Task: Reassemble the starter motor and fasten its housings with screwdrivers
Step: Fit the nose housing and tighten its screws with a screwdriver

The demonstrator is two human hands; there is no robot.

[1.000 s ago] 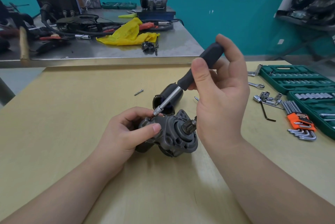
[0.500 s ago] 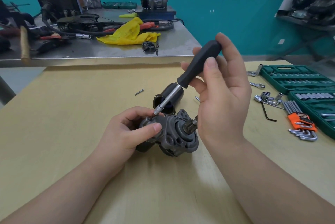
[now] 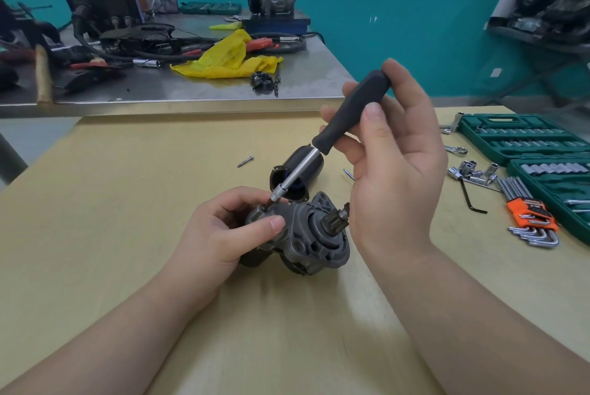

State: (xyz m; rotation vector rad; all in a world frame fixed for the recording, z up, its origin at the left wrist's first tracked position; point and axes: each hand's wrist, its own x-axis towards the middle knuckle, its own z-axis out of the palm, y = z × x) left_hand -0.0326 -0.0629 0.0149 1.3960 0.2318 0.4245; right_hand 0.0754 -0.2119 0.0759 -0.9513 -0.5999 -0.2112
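The left hand (image 3: 223,235) grips the starter motor (image 3: 303,235), which rests on the wooden table (image 3: 127,203). The right hand (image 3: 396,171) pinches the screwdriver (image 3: 322,145) handle; its shaft slants toward 7 o'clock, tip on the housing. A black cylindrical housing (image 3: 306,164) lies at the motor's 12 o'clock.

Left of the left hand (image 3: 223,235) the bench (image 3: 111,203) lies bare; right of the right hand (image 3: 392,177), sockets (image 3: 472,169) and hex keys (image 3: 530,219) block passage.
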